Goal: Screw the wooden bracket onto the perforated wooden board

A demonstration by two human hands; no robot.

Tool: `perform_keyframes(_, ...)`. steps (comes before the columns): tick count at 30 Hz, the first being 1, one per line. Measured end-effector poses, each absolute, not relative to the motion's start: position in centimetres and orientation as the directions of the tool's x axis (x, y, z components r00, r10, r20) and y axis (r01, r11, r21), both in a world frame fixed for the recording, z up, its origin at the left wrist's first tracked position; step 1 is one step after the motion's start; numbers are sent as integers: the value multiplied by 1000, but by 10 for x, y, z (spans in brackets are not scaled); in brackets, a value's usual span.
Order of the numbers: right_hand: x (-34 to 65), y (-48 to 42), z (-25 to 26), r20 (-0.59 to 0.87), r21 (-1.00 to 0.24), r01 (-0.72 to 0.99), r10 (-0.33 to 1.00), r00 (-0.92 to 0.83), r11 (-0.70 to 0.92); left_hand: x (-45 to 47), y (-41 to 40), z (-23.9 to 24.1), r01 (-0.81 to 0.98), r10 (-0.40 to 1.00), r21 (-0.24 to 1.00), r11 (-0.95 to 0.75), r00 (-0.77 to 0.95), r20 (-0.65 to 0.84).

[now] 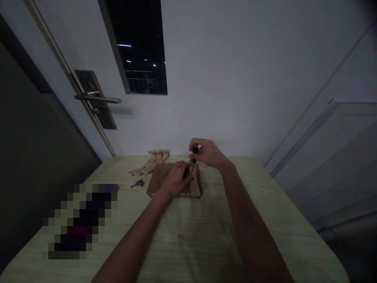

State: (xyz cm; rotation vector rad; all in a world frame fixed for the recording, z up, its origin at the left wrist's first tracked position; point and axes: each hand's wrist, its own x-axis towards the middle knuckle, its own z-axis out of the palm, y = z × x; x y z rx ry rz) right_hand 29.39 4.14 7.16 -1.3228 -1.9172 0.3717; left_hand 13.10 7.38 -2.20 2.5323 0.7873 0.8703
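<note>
A flat brown wooden board (157,181) with small holes lies on the light wooden table (182,232). A paler wooden piece (195,186) rests along its right edge. My left hand (176,179) presses down on the board, fingers curled over it beside the pale piece. My right hand (206,153) hovers just above, fingers pinched round a small black-handled screwdriver (194,154) that points down at the pale piece.
Several curved pale wooden parts (150,162) lie behind the board by the wall. A small dark metal item (138,183) sits to the left. A blurred-out object (79,222) lies at the near left. A door with a handle (97,99) stands at the left.
</note>
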Motion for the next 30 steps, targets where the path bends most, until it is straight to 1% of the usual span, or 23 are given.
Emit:
perform_keyframes(3,295,42,72,408,-603,676,892,-194,423,131,74,-23,382,598,479,-790,653,465)
perform_keyframes(8,300,41,72,383,-612,686,907,-176,393,131,75,-24,386,595,472,-792,658,461)
perform_keyframes(16,304,39,73,271,-688,655,948,-167,312,131,75,-24,385,591,467,-796,662,460)
perform_keyframes(19,301,39,74,278,-703,614,934,-226,358,132,73,-22,383,594,475,-792,663,456)
perform_keyframes(23,299,40,74,298,-685,590,903,-309,428,133,73,-20,382,597,480,-790,659,457)
perform_keyframes(30,299,41,73,302,-694,613,926,-228,377,133,74,-23,381,603,492,-783,658,451)
